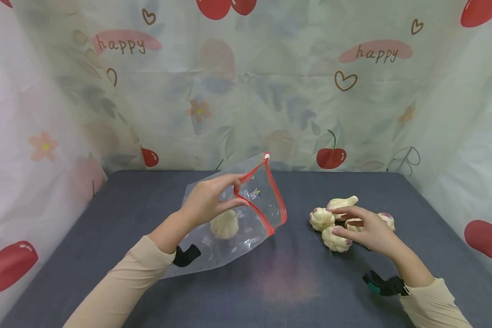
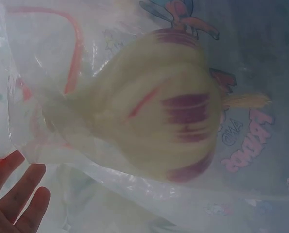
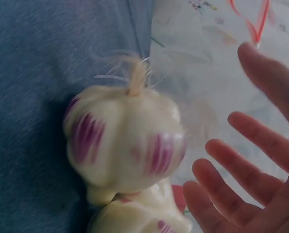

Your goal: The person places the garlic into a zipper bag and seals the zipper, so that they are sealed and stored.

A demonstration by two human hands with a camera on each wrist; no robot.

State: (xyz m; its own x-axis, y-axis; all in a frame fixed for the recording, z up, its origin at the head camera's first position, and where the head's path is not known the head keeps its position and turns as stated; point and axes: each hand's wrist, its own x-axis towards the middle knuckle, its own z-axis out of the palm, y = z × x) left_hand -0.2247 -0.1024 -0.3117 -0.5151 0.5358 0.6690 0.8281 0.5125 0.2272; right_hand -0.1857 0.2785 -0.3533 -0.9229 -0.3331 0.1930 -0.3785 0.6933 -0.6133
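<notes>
My left hand (image 1: pixel 210 199) pinches the red zip edge of a clear zip bag (image 1: pixel 242 243), whose mouth gapes to the right. Inside the bag lies one garlic bulb (image 1: pixel 224 224); the left wrist view shows its purple streaks and dry roots through the film. Over a small pile of garlic bulbs (image 1: pixel 322 219) at the right hovers my right hand (image 1: pixel 371 230), thumb and fingers spread with nothing between them. In the right wrist view a garlic bulb (image 3: pixel 127 141) with purple stripes is beside the fingers (image 3: pixel 231 194). Part of the pile is hidden under this hand.
A dark grey table (image 1: pixel 270 291) carries everything. Printed curtains (image 1: pixel 246 114) with cherries and hearts enclose its back and sides. Thin looped wire (image 1: pixel 406 159) hangs at the back right corner.
</notes>
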